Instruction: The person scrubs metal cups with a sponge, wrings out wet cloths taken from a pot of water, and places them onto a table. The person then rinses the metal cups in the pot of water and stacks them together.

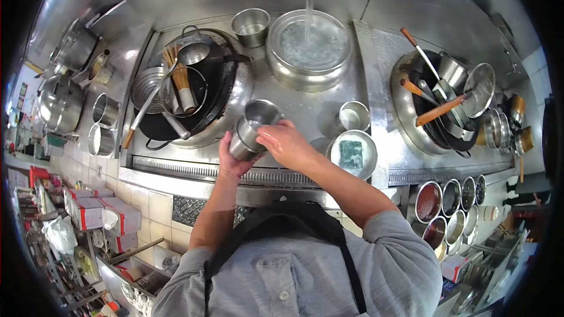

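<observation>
Over the steel counter, my left hand (234,159) is wrapped round the lower part of some metal cups (258,113), which look stacked and tilted. My right hand (282,142) presses against their right side, its fingers bent and partly hidden. Behind them, water runs from above into a large round metal basin (311,80) full of water. A green scouring pad (351,154) lies in a shallow bowl (369,167) to the right of my hands. Just behind that bowl stands a small metal cup (363,118) with whitish liquid.
At the left, a wok (220,97) holds ladles, strainers and a bamboo brush. Another metal pot (251,27) stands at the back. On the right, a second wok (432,61) carries more utensils. Several containers (427,201) of sauces sit at the lower right.
</observation>
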### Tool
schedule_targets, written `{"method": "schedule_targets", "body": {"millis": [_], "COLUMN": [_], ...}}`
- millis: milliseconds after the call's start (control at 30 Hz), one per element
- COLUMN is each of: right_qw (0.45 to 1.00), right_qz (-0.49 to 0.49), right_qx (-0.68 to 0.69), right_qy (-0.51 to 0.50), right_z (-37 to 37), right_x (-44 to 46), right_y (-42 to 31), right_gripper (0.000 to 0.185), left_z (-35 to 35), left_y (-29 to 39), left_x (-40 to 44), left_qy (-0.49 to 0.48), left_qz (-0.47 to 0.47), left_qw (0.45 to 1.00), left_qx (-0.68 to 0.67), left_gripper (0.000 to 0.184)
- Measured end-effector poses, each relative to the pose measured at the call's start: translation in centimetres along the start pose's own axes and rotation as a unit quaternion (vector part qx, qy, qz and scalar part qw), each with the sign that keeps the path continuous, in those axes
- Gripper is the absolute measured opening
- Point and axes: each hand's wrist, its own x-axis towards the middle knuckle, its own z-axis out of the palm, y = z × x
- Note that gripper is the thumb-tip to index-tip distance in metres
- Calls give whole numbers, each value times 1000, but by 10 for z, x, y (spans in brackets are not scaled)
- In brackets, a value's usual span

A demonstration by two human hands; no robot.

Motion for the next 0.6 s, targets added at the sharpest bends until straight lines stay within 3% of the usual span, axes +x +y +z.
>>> {"method": "schedule_targets", "body": {"millis": [100, 200, 300, 500, 600], "right_qw": [999, 1000, 995, 946, 935], "right_qz": [27, 2, -73, 219, 244], "right_qx": [-39, 14, -18, 127, 155], "right_qy": [0, 20, 72, 201, 206], "right_z": [-10, -8, -7, -24, -20], "right_x": [1, 3, -1, -1, -3], "right_y": [-8, -2, 20, 34, 49], "right_gripper": [16, 12, 16, 22, 17], "left_z": [15, 21, 23, 18, 13], "left_y": [1, -1, 2, -2, 0], "left_x": [3, 7, 11, 17, 16], "left_qy": [1, 9, 8, 13, 23], "left_qz": [-4, -9, 14, 1, -3], "left_qw": [1000, 1000, 1000, 1000, 1000], "left_qx": [5, -10, -3, 7, -2], "left_gripper": [82, 82, 80, 77, 79]}}
